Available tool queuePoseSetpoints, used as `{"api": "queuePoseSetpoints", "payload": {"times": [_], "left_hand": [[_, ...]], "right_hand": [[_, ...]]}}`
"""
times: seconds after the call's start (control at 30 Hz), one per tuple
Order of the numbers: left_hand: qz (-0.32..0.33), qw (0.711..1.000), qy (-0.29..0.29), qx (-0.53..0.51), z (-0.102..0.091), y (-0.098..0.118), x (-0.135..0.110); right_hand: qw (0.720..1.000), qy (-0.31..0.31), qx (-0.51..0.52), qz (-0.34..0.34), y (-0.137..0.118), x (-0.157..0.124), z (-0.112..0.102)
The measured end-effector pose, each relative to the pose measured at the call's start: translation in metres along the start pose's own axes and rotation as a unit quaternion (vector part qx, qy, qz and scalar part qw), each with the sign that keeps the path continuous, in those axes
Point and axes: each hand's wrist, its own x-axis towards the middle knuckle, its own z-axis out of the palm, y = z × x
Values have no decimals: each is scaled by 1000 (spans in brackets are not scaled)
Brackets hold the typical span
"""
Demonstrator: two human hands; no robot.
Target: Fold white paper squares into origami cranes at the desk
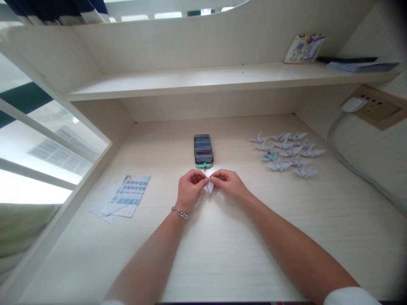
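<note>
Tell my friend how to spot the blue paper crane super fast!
Start at the pale desk below the long shelf, and look right of the phone to a cluster of white paper cranes. The blue paper crane sits near that cluster's left side, about midway from back to front. Its light blue colour sets it apart, because its neighbours are white.

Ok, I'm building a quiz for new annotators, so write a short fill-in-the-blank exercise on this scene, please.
The left hand and right hand pinch one piece of folded white ____.
The wrist wearing the silver bracelet is the person's ____ one.
The folded cranes sit toward the ____ side of the desk.
A small packet stands on the ____ above the desk.
Missing words: paper; left; right; shelf.
</note>
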Motion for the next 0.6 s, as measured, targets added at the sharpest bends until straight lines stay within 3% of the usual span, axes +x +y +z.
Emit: {"api": "queuePoseSetpoints", "payload": {"times": [0.27,0.6], "left_hand": [[-24,999,-33,-26,0,-6,0],[3,999,-18,38,2,-1,-1]], "right_hand": [[999,16,18,34,-3,-1,-1],[1000,10,-24,2,-3,-3,1]]}}
